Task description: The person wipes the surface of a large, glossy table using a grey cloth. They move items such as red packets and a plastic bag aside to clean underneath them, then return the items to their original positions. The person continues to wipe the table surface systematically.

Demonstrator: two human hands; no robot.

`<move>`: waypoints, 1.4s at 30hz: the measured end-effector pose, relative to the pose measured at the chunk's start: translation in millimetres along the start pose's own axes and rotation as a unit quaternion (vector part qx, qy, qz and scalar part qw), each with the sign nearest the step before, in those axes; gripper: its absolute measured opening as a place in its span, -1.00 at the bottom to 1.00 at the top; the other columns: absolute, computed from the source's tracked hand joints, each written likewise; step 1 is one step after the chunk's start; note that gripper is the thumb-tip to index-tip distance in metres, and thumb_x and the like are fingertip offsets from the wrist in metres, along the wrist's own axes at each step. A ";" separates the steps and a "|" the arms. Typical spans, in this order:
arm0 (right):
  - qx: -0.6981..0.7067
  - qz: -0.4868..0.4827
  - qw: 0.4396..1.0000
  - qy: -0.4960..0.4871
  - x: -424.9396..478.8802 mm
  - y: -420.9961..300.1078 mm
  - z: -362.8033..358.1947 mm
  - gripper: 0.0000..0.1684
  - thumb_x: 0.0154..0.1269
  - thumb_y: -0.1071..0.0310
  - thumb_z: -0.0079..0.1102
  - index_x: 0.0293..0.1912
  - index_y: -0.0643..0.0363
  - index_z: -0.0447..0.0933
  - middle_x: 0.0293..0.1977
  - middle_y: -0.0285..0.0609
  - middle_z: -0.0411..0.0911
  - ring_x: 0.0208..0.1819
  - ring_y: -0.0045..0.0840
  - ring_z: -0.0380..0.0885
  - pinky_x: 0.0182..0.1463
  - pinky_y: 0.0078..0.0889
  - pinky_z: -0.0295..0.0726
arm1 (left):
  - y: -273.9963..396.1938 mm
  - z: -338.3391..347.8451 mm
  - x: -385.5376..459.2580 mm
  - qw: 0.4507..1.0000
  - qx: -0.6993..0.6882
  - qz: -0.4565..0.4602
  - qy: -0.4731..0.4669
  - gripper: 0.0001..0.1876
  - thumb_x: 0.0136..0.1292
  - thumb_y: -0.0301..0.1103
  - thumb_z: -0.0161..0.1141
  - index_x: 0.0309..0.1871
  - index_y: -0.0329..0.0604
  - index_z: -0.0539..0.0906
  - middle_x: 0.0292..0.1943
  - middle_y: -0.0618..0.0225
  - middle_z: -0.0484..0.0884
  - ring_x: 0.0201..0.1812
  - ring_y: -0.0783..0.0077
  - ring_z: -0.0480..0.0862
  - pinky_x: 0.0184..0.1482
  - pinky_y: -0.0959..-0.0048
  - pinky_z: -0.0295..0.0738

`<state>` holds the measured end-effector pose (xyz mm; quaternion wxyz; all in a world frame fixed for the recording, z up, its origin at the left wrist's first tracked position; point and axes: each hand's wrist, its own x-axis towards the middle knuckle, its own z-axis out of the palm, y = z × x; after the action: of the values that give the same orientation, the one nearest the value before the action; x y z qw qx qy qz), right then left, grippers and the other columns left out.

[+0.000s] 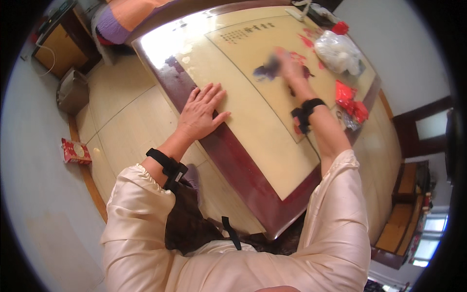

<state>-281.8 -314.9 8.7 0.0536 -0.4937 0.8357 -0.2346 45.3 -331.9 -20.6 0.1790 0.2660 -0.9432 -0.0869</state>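
My left hand (205, 111) lies flat on the near left border of a table (251, 171), fingers spread and holding nothing. The table has a dark red rim and a cream top printed with flowers and writing. Farther in, my right hand (290, 67) is over the printed panel, blurred by motion. It is closed around a dark grey piece of cloth (274, 62), whose outline is too smeared to make out fully. Dark blue printed leaves (263, 74) show beside the cloth. Both wrists wear black straps.
A white plastic bag (337, 51), red packets (344, 93) and a clear crumpled wrapper (351, 122) lie along the table's right side. On the floor at left are a red carton (76, 151) and a grey bin (73, 91). An orange and purple cover (127, 18) lies beyond the table.
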 end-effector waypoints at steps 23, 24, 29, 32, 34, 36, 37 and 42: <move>-0.226 -0.089 0.970 0.003 -110.5 120.5 -33.6 -0.40 0.14 0.55 -0.08 0.22 0.03 0.39 0.22 -0.22 0.41 0.17 -0.21 0.43 0.21 -0.23 0.46 | -3.7 8.5 1.0 0.999 -0.026 -0.008 0.038 -0.27 0.34 0.10 -0.01 0.44 -0.16 0.16 0.41 0.18 0.24 0.43 0.24 0.19 0.45 0.23 -0.03; -0.193 -0.099 0.976 0.021 -141.2 107.7 -33.6 -0.40 0.14 0.57 -0.06 0.21 0.03 0.41 0.25 -0.20 0.38 0.20 -0.18 0.41 0.25 -0.24 0.42 | -1.6 12.0 3.7 0.999 -0.029 -0.004 0.040 -0.26 0.34 0.10 -0.01 0.44 -0.16 0.16 0.41 0.17 0.24 0.43 0.24 0.19 0.45 0.23 -0.03; -0.091 -0.184 0.979 -0.014 -242.1 54.4 -49.0 -0.41 0.10 0.58 -0.04 0.17 0.03 0.48 0.24 -0.23 0.41 0.24 -0.15 0.39 0.27 -0.25 0.41 | -4.7 20.4 11.8 0.998 -0.024 0.013 0.059 -0.26 0.34 0.14 -0.05 0.42 -0.18 0.19 0.41 0.16 0.23 0.44 0.22 0.17 0.44 0.21 -0.02; 0.206 -0.026 0.958 -0.196 -258.8 36.2 -73.5 -0.51 0.17 0.57 -0.07 0.11 0.18 0.51 0.10 -0.19 0.53 0.14 -0.32 0.50 0.17 -0.33 0.48 | -18.4 31.4 15.8 0.998 -0.001 0.029 0.053 -0.27 0.34 0.17 -0.07 0.41 -0.18 0.21 0.42 0.15 0.21 0.45 0.19 0.15 0.44 0.18 -0.01; 0.498 0.125 0.827 -0.229 -278.5 2.1 -110.7 -0.50 0.22 0.54 -0.14 0.17 0.26 0.42 0.03 -0.14 0.54 0.11 -0.49 0.52 0.16 -0.33 0.51 | -23.8 29.5 16.1 1.000 0.005 0.027 0.011 -0.28 0.35 0.18 -0.08 0.40 -0.15 0.25 0.42 0.13 0.21 0.44 0.18 0.16 0.43 0.16 0.00; 0.664 0.140 0.703 -0.211 -304.8 7.7 -126.7 -0.48 0.37 0.27 -0.11 0.26 0.27 0.29 0.10 -0.02 0.48 0.13 -0.30 0.51 0.22 -0.16 0.49 | 3.1 4.4 15.5 0.999 -0.029 0.026 0.004 -0.29 0.35 0.19 -0.09 0.38 -0.14 0.28 0.41 0.14 0.23 0.43 0.17 0.18 0.42 0.15 0.00; 0.723 0.137 0.646 -0.204 -314.0 9.6 -127.9 -0.44 0.42 0.14 -0.11 0.27 0.29 0.26 0.12 0.02 0.46 0.13 -0.25 0.50 0.23 -0.11 0.48 | 15.6 -5.9 14.3 0.999 -0.043 0.025 -0.002 -0.30 0.35 0.20 -0.09 0.37 -0.14 0.29 0.40 0.14 0.24 0.42 0.16 0.20 0.42 0.14 0.00; 0.812 0.126 0.551 -0.144 -365.8 -16.5 -136.7 -0.23 0.41 -0.19 -0.17 0.27 0.31 0.26 0.16 0.04 0.43 0.16 -0.18 0.47 0.22 -0.01 0.47 | 124.5 -37.2 -32.0 0.937 -0.330 0.024 -0.110 -0.37 0.38 0.10 -0.01 0.28 -0.25 0.40 0.17 0.03 0.51 0.22 0.16 0.48 0.25 0.36 0.30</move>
<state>-127.1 35.9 84.9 0.5807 -0.1570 0.3244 -0.7300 26.5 -212.4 36.6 0.1542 0.1576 -0.8815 -0.4175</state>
